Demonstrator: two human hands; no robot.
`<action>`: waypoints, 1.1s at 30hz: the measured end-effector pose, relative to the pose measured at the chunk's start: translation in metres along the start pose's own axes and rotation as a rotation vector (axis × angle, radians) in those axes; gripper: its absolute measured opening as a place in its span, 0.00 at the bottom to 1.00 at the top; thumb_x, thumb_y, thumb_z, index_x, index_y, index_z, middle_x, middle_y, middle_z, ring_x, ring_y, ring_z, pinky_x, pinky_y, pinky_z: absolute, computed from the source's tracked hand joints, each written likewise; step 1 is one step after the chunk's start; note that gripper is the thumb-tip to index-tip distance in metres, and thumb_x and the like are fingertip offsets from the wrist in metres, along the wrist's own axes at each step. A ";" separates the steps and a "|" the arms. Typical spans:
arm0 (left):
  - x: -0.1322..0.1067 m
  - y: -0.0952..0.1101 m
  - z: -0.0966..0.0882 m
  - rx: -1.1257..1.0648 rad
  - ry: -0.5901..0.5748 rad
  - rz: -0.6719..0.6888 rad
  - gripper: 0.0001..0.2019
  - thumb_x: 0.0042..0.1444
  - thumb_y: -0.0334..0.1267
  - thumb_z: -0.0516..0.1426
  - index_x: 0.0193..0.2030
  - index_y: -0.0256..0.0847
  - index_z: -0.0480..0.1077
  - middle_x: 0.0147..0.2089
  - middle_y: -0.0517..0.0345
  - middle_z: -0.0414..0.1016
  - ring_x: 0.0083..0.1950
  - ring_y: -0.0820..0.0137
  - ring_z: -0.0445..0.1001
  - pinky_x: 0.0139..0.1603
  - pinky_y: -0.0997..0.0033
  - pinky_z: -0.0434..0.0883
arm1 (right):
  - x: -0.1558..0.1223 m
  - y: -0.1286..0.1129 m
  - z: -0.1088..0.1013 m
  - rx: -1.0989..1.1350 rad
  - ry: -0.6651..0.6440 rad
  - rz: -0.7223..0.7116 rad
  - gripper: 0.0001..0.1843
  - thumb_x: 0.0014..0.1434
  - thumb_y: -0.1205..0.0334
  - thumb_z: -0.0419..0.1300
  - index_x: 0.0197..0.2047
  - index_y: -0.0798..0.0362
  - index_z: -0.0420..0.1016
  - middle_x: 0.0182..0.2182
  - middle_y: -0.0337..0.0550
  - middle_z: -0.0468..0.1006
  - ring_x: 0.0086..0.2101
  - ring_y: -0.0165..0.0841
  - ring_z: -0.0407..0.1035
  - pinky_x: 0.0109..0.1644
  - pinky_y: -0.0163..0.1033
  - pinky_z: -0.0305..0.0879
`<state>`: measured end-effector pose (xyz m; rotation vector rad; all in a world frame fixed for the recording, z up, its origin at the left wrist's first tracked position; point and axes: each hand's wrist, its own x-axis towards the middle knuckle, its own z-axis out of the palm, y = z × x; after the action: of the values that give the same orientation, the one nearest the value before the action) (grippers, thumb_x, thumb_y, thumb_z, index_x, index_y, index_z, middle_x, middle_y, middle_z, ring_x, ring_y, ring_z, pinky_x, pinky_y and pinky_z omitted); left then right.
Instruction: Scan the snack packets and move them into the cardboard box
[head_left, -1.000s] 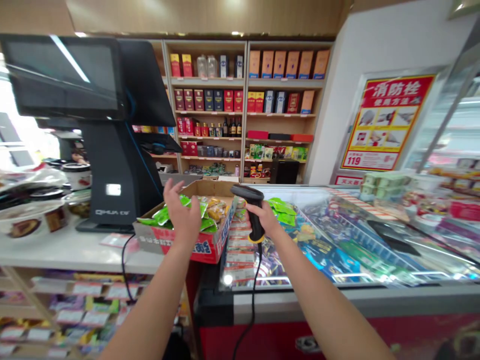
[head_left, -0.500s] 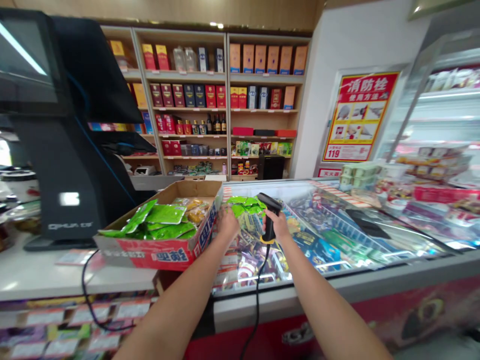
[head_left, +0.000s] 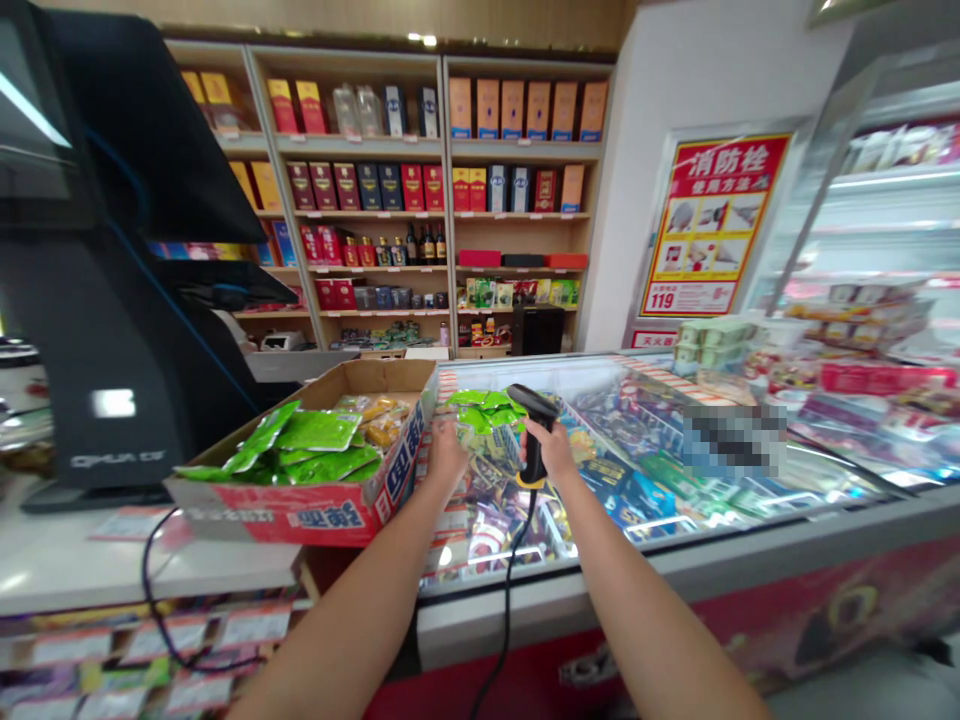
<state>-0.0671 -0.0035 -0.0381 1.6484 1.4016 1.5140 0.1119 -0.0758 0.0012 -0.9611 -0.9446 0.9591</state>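
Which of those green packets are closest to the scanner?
The small bunch of packets just beyond the black scanner in the right hand, outside the cardboard box. The other green packets lie inside that box, further left.

The red-and-yellow wall poster at right reads 消防栓 and 使用方法, with 119 at its lower left; the small red sign beneath it reads 灭火器.
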 end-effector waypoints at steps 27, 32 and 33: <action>0.005 0.023 0.008 -0.860 0.164 -0.387 0.06 0.49 0.25 0.58 0.28 0.37 0.66 0.26 0.56 0.75 0.32 0.67 0.80 0.44 0.62 0.78 | -0.004 -0.002 -0.007 -0.121 -0.280 0.071 0.15 0.45 0.52 0.66 0.28 0.55 0.71 0.15 0.36 0.71 0.12 0.29 0.64 0.16 0.33 0.60; 0.005 0.026 0.007 -0.887 0.170 -0.394 0.06 0.49 0.25 0.58 0.28 0.38 0.66 0.24 0.58 0.75 0.30 0.69 0.79 0.44 0.63 0.78 | -0.006 -0.006 -0.005 -0.154 -0.311 0.108 0.15 0.44 0.51 0.66 0.27 0.55 0.71 0.14 0.35 0.71 0.12 0.29 0.64 0.15 0.33 0.58; 0.005 0.026 0.007 -0.895 0.176 -0.400 0.06 0.49 0.25 0.58 0.28 0.38 0.66 0.23 0.59 0.75 0.29 0.69 0.79 0.44 0.63 0.78 | -0.007 -0.006 -0.005 -0.157 -0.312 0.112 0.15 0.44 0.51 0.66 0.27 0.54 0.70 0.14 0.35 0.71 0.12 0.29 0.64 0.15 0.33 0.58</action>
<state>-0.0519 -0.0063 -0.0152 0.6644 0.8328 1.6928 0.1160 -0.0847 0.0040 -1.0218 -1.2521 1.1655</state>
